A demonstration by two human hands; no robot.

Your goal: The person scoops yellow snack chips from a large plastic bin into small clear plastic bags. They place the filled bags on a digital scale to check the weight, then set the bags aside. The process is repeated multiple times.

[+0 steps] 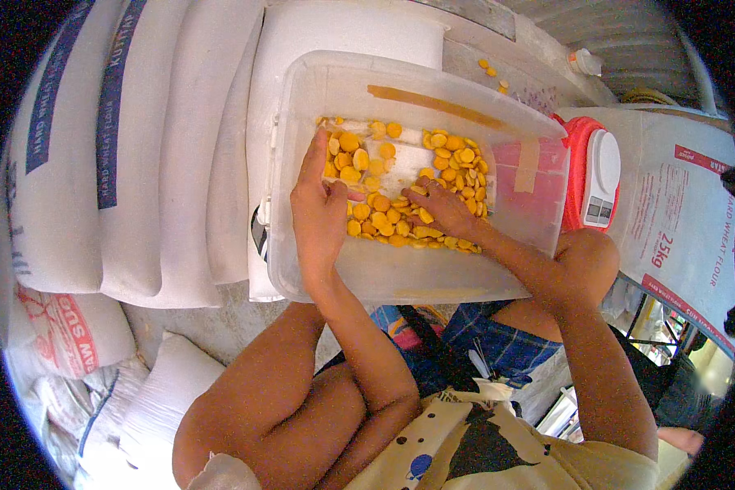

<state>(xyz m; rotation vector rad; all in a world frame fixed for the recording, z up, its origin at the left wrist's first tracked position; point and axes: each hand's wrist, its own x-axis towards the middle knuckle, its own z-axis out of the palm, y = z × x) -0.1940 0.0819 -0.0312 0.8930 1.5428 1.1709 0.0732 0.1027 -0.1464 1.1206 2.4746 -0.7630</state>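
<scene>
A large translucent plastic bin (429, 269) lies before me, with many small round yellow biscuits (398, 220) spread over its floor. My left hand (321, 202) is inside the bin's left end. Its fingers hold the edge of a clear plastic bag (344, 177), which has several of the biscuits in it. To the right, my right hand (447, 211) reaches down into the loose biscuits. Some biscuits show between and under its fingers, but how firmly they are gripped is unclear. Between the two hands a pale patch of the bin floor (407, 162) shows.
Large white sacks (190, 153) bearing writing stand along the left. A white digital scale (601, 177) rests by a red rim at the bin's right, beside another printed sack (674, 202). A few biscuits (491, 71) lie beyond the bin. My bare knee (588, 263) touches its near right corner.
</scene>
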